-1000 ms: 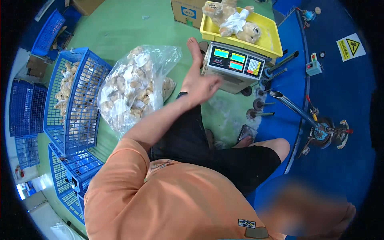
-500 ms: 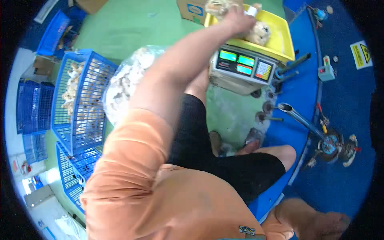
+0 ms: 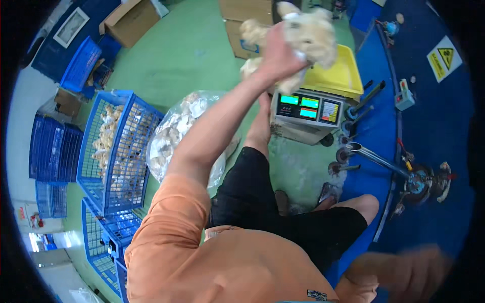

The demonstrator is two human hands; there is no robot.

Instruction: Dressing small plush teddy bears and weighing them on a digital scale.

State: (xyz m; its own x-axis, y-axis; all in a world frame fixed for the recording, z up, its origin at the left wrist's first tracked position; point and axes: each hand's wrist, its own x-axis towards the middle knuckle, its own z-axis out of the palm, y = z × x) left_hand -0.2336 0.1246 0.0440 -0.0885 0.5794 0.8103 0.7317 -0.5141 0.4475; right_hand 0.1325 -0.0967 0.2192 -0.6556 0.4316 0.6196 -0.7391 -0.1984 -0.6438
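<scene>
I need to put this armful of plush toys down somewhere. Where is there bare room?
Bare green floor lies between the cardboard boxes and the blue wire baskets. Crowded: the yellow tray on the scale, the stuffed clear bag, and the blue table with tools.

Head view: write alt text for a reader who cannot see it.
Seen from above, a seated person's left hand lifts a cream plush toy over a yellow tray on a digital scale. The right hand is blurred at lower right. A clear bag of toys and blue wire baskets stand left.
</scene>
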